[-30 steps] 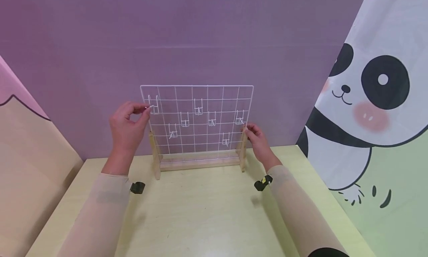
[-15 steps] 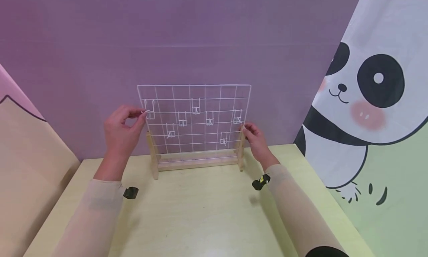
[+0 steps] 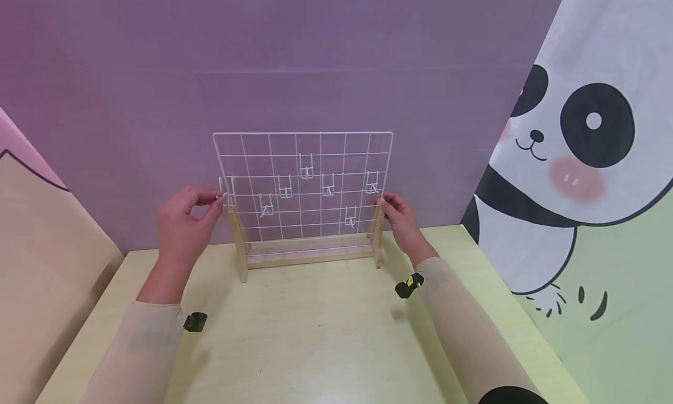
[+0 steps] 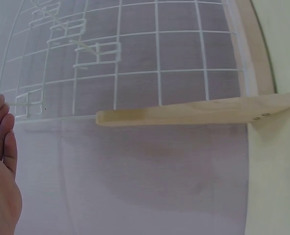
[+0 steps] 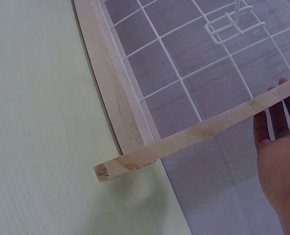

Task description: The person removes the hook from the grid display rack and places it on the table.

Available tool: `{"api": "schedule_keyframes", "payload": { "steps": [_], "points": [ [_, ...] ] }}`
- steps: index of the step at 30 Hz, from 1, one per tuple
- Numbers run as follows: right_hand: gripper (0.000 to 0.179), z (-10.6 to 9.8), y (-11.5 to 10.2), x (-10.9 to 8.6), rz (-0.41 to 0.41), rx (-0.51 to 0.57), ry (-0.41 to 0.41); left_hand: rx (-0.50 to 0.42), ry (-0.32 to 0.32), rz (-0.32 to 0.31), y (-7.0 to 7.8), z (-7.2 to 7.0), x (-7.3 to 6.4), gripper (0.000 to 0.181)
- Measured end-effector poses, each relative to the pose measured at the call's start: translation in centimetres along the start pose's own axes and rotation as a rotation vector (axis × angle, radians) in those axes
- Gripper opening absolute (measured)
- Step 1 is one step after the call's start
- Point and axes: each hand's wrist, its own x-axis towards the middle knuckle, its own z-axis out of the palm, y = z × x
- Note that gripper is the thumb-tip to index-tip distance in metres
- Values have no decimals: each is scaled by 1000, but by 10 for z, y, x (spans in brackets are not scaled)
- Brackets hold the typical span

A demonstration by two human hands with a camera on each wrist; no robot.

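A white wire grid panel [image 3: 308, 133] stands upright in a wooden stand, with several small white wire hooks hanging on it, such as the hook [image 3: 306, 167] near the top. At the panel's left edge, my left hand [image 3: 181, 229] pinches a hook [image 3: 231, 192] between thumb and fingertips. That hook [image 4: 35, 103] overlaps the edge wire in the left wrist view; whether it hangs on a wire I cannot tell. My right hand [image 3: 403, 226] grips the upper end of the stand's right wooden post [image 5: 203, 129], its fingers [image 5: 261, 128] partly behind the post.
The stand's left wooden post [image 3: 239, 249] rises below my left hand. A wooden crossbar [image 3: 310, 258] joins both posts on the pale wood table [image 3: 305, 340]. Behind stands a purple wall [image 3: 315, 54], with a panda picture [image 3: 594, 159] at the right.
My left hand has moved down and slightly left with the hook, from the upper left squares to the left edge, near the post top. My right hand keeps its grip on the right post.
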Motion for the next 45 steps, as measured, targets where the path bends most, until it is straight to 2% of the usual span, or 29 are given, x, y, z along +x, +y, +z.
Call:
{"api": "schedule_keyframes", "payload": {
  "steps": [7, 12, 19, 26, 32, 38, 42, 45],
  "points": [
    [32, 0, 0, 1, 10, 12, 2, 24, -61, -17, -4, -3, -14, 12],
    [32, 0, -1, 1, 30, 25, 5, 39, -75, -23, -9, -2, -26, 13],
    [29, 0, -2, 0, 31, 40, 5, 97, -117, -83, -14, 0, -41, 13],
    [18, -2, -5, -1, 21, 23, -10, 117, -167, -81, -20, 0, -53, 15],
    [20, -5, -7, -1, 44, 0, -25, 116, -214, -51, -32, 5, -65, 20],
    [22, -4, -9, -1, 47, -4, -20, 121, -244, -54, -33, 10, -70, 20],
    [24, -4, -8, -1, 49, -3, -20, 156, -296, -75, -31, 12, -73, 20],
    [24, -4, -7, -1, 49, -1, -21, 169, -336, -61, -31, 14, -74, 20]
  ]
}}
